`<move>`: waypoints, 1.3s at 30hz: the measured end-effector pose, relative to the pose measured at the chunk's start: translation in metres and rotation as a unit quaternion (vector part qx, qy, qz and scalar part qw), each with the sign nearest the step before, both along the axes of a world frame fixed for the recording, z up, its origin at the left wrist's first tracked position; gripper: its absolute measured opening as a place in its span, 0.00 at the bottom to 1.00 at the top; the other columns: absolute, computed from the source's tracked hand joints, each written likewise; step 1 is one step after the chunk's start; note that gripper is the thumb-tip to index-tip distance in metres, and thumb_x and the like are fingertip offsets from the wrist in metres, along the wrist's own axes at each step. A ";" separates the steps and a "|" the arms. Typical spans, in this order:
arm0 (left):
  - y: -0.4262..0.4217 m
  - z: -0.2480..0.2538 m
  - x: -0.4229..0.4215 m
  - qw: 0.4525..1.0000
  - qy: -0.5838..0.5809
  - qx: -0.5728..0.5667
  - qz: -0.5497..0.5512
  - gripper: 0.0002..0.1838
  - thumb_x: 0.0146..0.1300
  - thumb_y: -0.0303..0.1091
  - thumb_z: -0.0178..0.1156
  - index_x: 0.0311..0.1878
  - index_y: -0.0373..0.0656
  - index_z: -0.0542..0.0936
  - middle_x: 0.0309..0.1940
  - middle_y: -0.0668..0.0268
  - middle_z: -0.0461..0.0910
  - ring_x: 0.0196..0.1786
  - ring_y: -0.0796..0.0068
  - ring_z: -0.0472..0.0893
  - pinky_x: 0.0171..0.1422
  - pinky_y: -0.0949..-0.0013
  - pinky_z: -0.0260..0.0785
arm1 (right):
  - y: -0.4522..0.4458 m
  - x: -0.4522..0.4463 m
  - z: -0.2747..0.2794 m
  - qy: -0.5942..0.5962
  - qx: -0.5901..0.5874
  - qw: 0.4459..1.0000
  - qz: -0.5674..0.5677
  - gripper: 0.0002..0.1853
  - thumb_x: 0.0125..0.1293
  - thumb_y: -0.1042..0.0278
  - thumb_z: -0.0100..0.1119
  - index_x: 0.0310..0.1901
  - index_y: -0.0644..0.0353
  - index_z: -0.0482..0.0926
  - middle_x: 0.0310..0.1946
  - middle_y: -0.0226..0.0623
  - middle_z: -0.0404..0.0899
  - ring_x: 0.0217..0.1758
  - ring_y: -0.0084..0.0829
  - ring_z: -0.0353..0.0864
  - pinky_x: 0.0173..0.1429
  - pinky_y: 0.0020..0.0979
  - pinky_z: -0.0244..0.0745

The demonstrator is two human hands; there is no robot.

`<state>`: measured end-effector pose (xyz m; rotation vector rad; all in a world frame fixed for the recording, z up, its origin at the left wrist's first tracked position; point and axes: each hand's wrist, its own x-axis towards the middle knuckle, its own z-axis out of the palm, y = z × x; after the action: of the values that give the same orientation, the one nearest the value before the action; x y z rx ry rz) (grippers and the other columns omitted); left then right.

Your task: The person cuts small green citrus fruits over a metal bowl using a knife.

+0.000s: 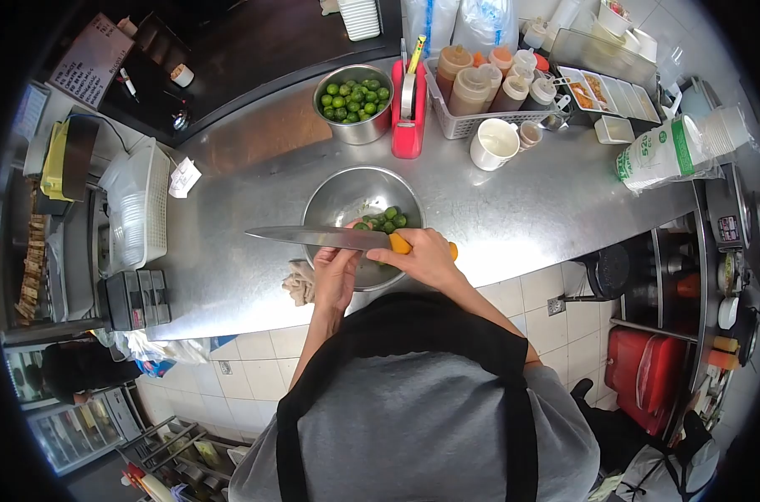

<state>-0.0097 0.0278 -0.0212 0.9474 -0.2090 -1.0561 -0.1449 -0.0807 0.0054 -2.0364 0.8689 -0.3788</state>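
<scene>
My right hand (426,257) is closed around the yellow handle of a large kitchen knife (317,237), whose blade points left across a steel mixing bowl (317,203). Just under the blade, my left hand (336,272) has its fingers bent; the blade partly covers them, so what they hold is hidden. A fingertip shows above the blade beside the small green limes (388,219) in the bowl. Beyond it stands a steel pot (359,131) filled with more whole limes (355,99). A crumpled beige cloth (299,283) lies left of the bowl, near my left wrist.
A red tape dispenser (408,138) stands beside the pot. To its right are a grey basket (459,125) of sauce bottles, a white cup (495,145) and wrapped cups (665,155). A white crate (156,201) of lids sits at the left. The steel counter's front edge (229,328) runs before me.
</scene>
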 end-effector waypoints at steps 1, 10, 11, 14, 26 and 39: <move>0.001 0.000 0.000 1.000 0.005 0.009 0.003 0.17 0.59 0.20 0.56 0.53 0.35 0.73 0.48 0.60 0.77 0.50 0.69 0.78 0.53 0.70 0.72 | 0.000 0.000 -0.001 -0.002 -0.003 1.000 0.000 0.33 0.46 0.34 0.63 0.17 0.65 0.74 0.12 0.45 0.71 0.19 0.45 0.74 0.28 0.39 0.67; 0.005 -0.006 0.001 0.999 0.003 0.019 0.027 0.16 0.58 0.20 0.57 0.51 0.35 0.75 0.46 0.60 0.77 0.46 0.72 0.78 0.50 0.70 0.75 | 0.000 0.000 0.000 0.000 -0.057 0.998 0.014 0.38 0.41 0.27 0.61 0.19 0.66 0.75 0.12 0.44 0.74 0.20 0.44 0.78 0.28 0.41 0.70; 0.004 -0.005 0.000 0.999 0.006 0.020 0.029 0.16 0.57 0.20 0.57 0.51 0.34 0.75 0.46 0.60 0.77 0.46 0.72 0.79 0.50 0.70 0.74 | 0.001 0.000 0.001 0.000 -0.060 0.998 0.014 0.38 0.41 0.27 0.61 0.19 0.66 0.75 0.12 0.44 0.74 0.20 0.44 0.78 0.28 0.41 0.71; 0.003 0.000 -0.003 0.999 -0.026 0.014 0.030 0.16 0.56 0.19 0.58 0.50 0.34 0.75 0.44 0.60 0.78 0.45 0.73 0.79 0.51 0.70 0.73 | 0.002 0.000 0.001 0.002 -0.060 0.998 0.010 0.37 0.42 0.28 0.61 0.19 0.66 0.75 0.13 0.45 0.74 0.20 0.44 0.78 0.28 0.40 0.71; -0.002 0.000 -0.004 0.988 -0.144 0.024 0.047 0.11 0.57 0.17 0.57 0.44 0.36 0.76 0.43 0.60 0.79 0.46 0.74 0.78 0.53 0.72 0.70 | -0.004 0.003 -0.026 -0.082 0.369 0.925 0.043 0.36 0.54 0.31 0.54 0.16 0.65 0.74 0.11 0.36 0.72 0.18 0.30 0.75 0.27 0.34 0.67; 0.004 0.001 0.000 0.999 -0.035 0.017 -0.003 0.19 0.59 0.31 0.59 0.52 0.35 0.70 0.44 0.58 0.77 0.47 0.72 0.77 0.54 0.72 0.70 | -0.002 0.001 -0.002 -0.039 -0.109 0.993 0.036 0.33 0.36 0.31 0.67 0.17 0.61 0.75 0.13 0.41 0.73 0.18 0.43 0.75 0.25 0.38 0.66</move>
<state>-0.0099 0.0316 -0.0200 1.0160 -0.2522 -1.0346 -0.1442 -0.0832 0.0037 -2.2296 0.7306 -0.5289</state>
